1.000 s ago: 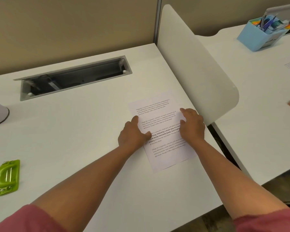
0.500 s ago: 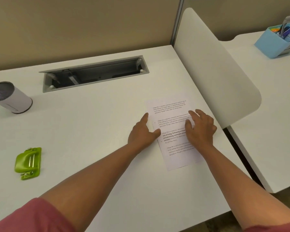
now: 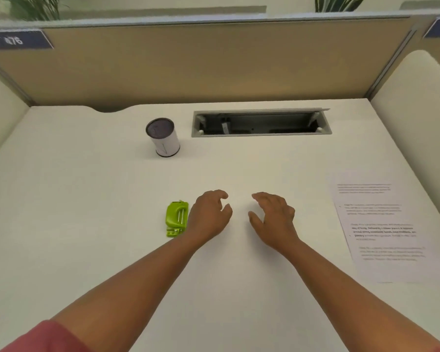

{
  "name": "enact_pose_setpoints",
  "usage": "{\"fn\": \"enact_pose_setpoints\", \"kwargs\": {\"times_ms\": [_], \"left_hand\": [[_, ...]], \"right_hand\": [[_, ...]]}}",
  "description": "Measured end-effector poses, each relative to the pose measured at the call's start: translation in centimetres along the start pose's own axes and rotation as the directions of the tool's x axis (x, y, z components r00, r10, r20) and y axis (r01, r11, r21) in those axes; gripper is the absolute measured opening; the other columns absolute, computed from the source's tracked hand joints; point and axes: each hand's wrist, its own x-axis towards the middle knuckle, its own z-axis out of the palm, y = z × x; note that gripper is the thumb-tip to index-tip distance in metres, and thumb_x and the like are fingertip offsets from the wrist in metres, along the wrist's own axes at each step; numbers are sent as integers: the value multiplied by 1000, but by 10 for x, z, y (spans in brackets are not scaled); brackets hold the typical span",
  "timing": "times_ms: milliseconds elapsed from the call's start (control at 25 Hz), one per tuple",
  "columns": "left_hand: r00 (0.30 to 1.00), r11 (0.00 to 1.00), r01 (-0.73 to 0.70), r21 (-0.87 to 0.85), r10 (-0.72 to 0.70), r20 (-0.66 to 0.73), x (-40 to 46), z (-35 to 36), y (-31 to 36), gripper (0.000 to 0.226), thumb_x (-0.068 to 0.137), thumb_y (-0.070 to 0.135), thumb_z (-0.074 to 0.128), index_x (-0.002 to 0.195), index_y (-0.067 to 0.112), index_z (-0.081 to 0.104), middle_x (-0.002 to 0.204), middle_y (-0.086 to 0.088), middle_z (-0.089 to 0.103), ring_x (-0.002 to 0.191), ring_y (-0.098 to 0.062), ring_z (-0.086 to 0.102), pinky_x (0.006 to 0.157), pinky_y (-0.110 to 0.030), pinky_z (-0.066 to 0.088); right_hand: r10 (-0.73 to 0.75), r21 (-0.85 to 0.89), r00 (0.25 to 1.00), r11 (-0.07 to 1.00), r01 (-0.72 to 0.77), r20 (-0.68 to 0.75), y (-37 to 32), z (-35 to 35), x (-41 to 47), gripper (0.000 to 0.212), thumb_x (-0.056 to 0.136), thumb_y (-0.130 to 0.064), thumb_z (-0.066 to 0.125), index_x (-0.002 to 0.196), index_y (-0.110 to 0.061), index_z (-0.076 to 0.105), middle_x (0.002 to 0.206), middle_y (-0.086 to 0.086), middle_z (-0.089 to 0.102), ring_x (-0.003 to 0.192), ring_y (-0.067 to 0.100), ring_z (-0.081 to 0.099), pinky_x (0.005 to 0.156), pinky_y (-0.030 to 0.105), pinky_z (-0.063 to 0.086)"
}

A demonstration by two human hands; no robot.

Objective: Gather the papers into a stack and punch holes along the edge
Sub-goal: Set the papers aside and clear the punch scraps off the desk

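Papers (image 3: 386, 229) right of both hands (image 3: 241, 214)

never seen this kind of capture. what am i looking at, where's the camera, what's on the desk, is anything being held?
There is no robot here: a person works with two bare hands, and one wide-angle camera worn on the head looks forward and down, so the arms enter from the bottom of the picture. The left hand and right hand hover over the white desk with fingers loosely curled; neither holds anything. A green hole punch lies just beside the left hand. The printed papers lie flat at the right edge of the desk, away from both hands. Farther back stand a white cylindrical cup and a recessed cable tray.
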Motion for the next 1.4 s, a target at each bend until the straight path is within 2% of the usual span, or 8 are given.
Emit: {"fn": "enact_pose_setpoints", "kwargs": {"times_ms": [120,320,480,680,800,960,1160,1400], "left_hand": [[997,999,40,-8,-40,-64,-5,-42,-40,25,90,24,63,114,24,67,95,8,60,92,-13,58,74,-25,43],[976,973,199,-120,-208,-69,-6,-73,-90,46,84,22,70,129,23,60,131,1,54,121,-21,52,92,-33,46],[944,909,323,-263,-330,18,0,-81,-109,47,80,29,79,121,15,62,118,-1,61,106,-19,59,89,-34,51],[921,874,388,-292,-379,88,7,-85,-119,43,71,30,87,104,15,63,100,-1,64,95,-21,65,82,-39,57],[924,920,382,-84,-377,67,12,-87,-119,45,73,36,86,101,15,58,96,2,61,88,-21,62,72,-36,50],[937,931,335,149,-346,55,17,-81,-105,32,85,34,74,103,12,57,104,-5,66,95,-27,64,77,-39,53],[918,917,391,-71,-384,94,19,-81,-101,35,83,28,71,107,11,52,101,-7,64,93,-28,65,75,-41,54],[911,882,401,-247,-412,8,11,-81,-97,27,69,23,76,84,7,60,90,-14,70,80,-29,68,69,-44,57]], "right_hand": [[-76,-10,989,997,77,126,-54,27,9,58,94,-43,58,148,-27,42,154,-10,41,144,18,28,111,40,22],[-155,-12,938,986,167,309,-113,59,20,90,83,-54,69,157,-29,22,162,-10,26,148,15,17,114,38,16],[-152,7,918,987,161,366,-134,78,29,111,73,-56,78,159,-33,11,160,-10,30,147,15,21,110,37,19],[-120,23,921,992,121,372,-142,89,36,124,63,-57,83,159,-29,10,151,-13,39,142,15,25,100,34,20],[-109,27,924,994,107,368,-140,92,37,126,61,-58,84,159,-28,9,152,-17,38,142,13,25,101,34,20],[-103,15,930,994,105,353,-139,94,38,122,63,-56,83,158,-27,12,152,-12,39,143,15,23,100,34,20],[-103,58,928,994,88,359,-142,90,43,120,60,-51,86,155,-37,14,148,-15,41,139,15,27,100,37,25],[-115,137,935,988,73,335,-144,86,43,114,60,-42,85,149,-45,15,140,-21,43,131,14,34,94,36,24]]}}
